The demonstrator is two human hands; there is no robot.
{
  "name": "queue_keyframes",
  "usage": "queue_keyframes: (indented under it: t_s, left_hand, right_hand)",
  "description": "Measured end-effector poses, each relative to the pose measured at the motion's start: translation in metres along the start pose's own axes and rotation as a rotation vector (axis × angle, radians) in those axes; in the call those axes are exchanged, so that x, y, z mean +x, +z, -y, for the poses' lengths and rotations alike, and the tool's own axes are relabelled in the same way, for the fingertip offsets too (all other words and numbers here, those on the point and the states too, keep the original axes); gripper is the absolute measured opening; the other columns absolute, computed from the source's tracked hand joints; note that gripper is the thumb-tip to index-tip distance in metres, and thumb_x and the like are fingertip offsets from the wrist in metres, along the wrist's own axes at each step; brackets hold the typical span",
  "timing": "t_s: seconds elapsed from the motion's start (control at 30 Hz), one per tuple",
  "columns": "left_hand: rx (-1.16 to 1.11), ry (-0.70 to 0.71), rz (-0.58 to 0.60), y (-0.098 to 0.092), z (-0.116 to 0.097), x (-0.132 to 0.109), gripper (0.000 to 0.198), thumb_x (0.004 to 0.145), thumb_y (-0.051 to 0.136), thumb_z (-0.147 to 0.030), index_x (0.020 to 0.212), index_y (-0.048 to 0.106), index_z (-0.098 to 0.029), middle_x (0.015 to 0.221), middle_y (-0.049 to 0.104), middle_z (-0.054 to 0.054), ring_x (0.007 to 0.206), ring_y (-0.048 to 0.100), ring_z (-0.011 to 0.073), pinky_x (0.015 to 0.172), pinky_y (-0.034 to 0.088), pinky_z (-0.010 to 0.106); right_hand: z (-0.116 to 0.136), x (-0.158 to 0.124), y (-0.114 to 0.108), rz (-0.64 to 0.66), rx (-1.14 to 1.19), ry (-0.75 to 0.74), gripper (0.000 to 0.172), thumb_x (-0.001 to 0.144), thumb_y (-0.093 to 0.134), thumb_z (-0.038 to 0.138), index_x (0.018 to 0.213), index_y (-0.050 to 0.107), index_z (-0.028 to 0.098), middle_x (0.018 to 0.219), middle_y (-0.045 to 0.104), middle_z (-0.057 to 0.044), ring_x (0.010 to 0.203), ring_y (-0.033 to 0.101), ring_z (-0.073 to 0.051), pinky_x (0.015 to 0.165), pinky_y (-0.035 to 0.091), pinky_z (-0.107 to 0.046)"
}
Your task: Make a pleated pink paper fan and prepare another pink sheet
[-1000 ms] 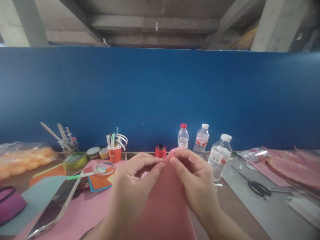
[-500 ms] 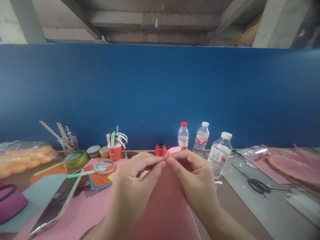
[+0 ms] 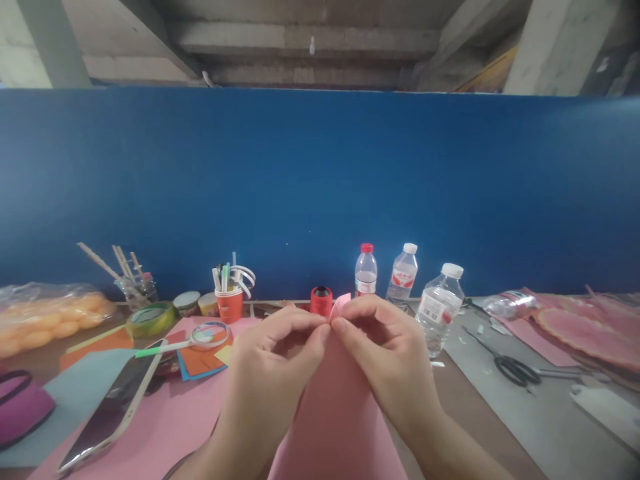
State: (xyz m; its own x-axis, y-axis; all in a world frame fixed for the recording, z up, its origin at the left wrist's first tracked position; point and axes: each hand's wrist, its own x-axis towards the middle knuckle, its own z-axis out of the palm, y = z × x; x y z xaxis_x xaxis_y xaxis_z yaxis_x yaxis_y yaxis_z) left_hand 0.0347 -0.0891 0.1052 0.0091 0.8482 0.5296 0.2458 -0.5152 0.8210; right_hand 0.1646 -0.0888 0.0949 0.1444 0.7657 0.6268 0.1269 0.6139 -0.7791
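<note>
A pink sheet of paper (image 3: 345, 407) hangs from my two hands above the table, its top edge bent over between the fingertips. My left hand (image 3: 280, 360) pinches that edge between thumb and forefinger. Close beside it, almost touching, my right hand (image 3: 387, 353) pinches the same edge, and a small pink flap sticks up behind its thumb. The fingers cover most of the fold. Just behind the hands stands a red roll-shaped object (image 3: 321, 301).
Bottles (image 3: 440, 310) stand behind my right hand. Black scissors (image 3: 515, 370) lie on a grey mat at right. To the left are a phone (image 3: 113, 407), a magnifying glass (image 3: 210, 335), a red paper cup (image 3: 231, 308) of pens and green tape (image 3: 150, 320). A blue partition (image 3: 310, 187) rises behind.
Both hands keep their pinch in nearly the same place. The pink flap at the top looks narrower, and the lower part of the sheet has swung slightly to the right.
</note>
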Motion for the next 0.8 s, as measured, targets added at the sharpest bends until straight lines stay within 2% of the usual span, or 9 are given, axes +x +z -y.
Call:
queue_keyframes:
  t_s: [0.1,0.13,0.17,0.23,0.3,0.37,0.5,0.67,0.8]
  left_hand:
    - [-0.054,-0.064,0.027,0.001,-0.003,-0.001,0.010,0.073,0.061,-0.018,0.070,0.071,-0.020,0.068,0.069,-0.001,0.064,0.062,0.0127,0.057,0.050,0.018]
    - [-0.081,-0.089,0.050,0.002,-0.005,-0.001,0.010,0.072,0.062,-0.018,0.069,0.071,-0.020,0.068,0.069,-0.001,0.064,0.062,0.0129,0.057,0.050,0.018]
    - [-0.110,-0.114,0.074,0.002,-0.006,-0.001,0.009,0.071,0.062,-0.018,0.069,0.071,-0.020,0.068,0.069,-0.001,0.064,0.062,0.0127,0.056,0.049,0.018]
    - [-0.158,-0.150,0.102,0.004,-0.006,-0.002,0.009,0.070,0.062,-0.018,0.068,0.070,-0.020,0.067,0.069,-0.001,0.063,0.061,0.0116,0.056,0.048,0.017]
    - [-0.176,-0.141,0.118,0.005,-0.006,-0.003,0.009,0.070,0.061,-0.018,0.065,0.069,-0.020,0.065,0.068,-0.002,0.061,0.060,0.0105,0.054,0.046,0.016]
    - [-0.157,-0.107,0.143,0.005,-0.005,-0.003,0.010,0.069,0.061,-0.018,0.063,0.068,-0.020,0.061,0.066,-0.003,0.060,0.059,0.0104,0.053,0.045,0.016]
    - [-0.107,-0.105,0.152,0.003,-0.004,-0.003,0.012,0.069,0.058,-0.016,0.063,0.068,-0.021,0.061,0.065,-0.002,0.060,0.059,0.0112,0.053,0.045,0.017]
    - [-0.073,-0.151,0.173,0.000,-0.003,-0.002,0.010,0.071,0.060,-0.019,0.065,0.068,-0.020,0.065,0.068,-0.002,0.061,0.061,0.0113,0.054,0.047,0.018]
    - [-0.045,-0.166,0.180,0.002,0.000,-0.001,0.011,0.073,0.059,-0.020,0.071,0.070,-0.021,0.066,0.069,-0.001,0.062,0.062,0.0123,0.055,0.048,0.018]
  right_hand:
    - [0.005,0.006,-0.011,0.053,-0.112,-0.039,0.020,0.075,0.064,0.020,0.095,0.062,0.025,0.097,0.062,0.000,0.090,0.056,-0.015,0.078,0.047,-0.029]
    - [0.008,0.008,-0.015,0.102,-0.128,-0.037,0.021,0.075,0.064,0.021,0.096,0.063,0.026,0.099,0.062,0.000,0.093,0.056,-0.015,0.080,0.046,-0.029]
    - [0.010,0.010,-0.018,0.165,-0.129,-0.017,0.017,0.076,0.064,0.022,0.093,0.064,0.026,0.097,0.062,0.000,0.091,0.056,-0.015,0.077,0.047,-0.028]
    - [0.014,0.012,-0.024,0.293,-0.093,0.068,0.005,0.078,0.063,0.024,0.080,0.066,0.023,0.084,0.062,0.001,0.075,0.057,-0.012,0.063,0.048,-0.024]
    - [0.017,0.013,-0.027,0.341,-0.045,0.150,0.007,0.077,0.063,0.024,0.073,0.067,0.021,0.073,0.061,0.001,0.059,0.053,-0.009,0.049,0.043,-0.020]
    - [0.018,0.012,-0.028,0.319,0.011,0.182,0.008,0.075,0.065,0.023,0.068,0.067,0.020,0.067,0.059,0.002,0.054,0.050,-0.008,0.044,0.039,-0.019]
    - [0.015,0.010,-0.024,0.259,0.130,0.195,0.013,0.073,0.066,0.021,0.060,0.067,0.019,0.062,0.058,0.001,0.057,0.052,-0.009,0.047,0.040,-0.020]
    - [0.012,0.013,-0.023,0.294,0.132,0.256,0.030,0.087,0.051,0.036,0.075,0.071,0.018,0.061,0.060,-0.001,0.054,0.053,-0.010,0.047,0.041,-0.021]
    - [0.015,0.012,-0.024,0.255,0.025,0.275,0.017,0.080,0.060,0.030,0.071,0.068,0.017,0.061,0.060,0.000,0.050,0.053,-0.010,0.044,0.040,-0.021]
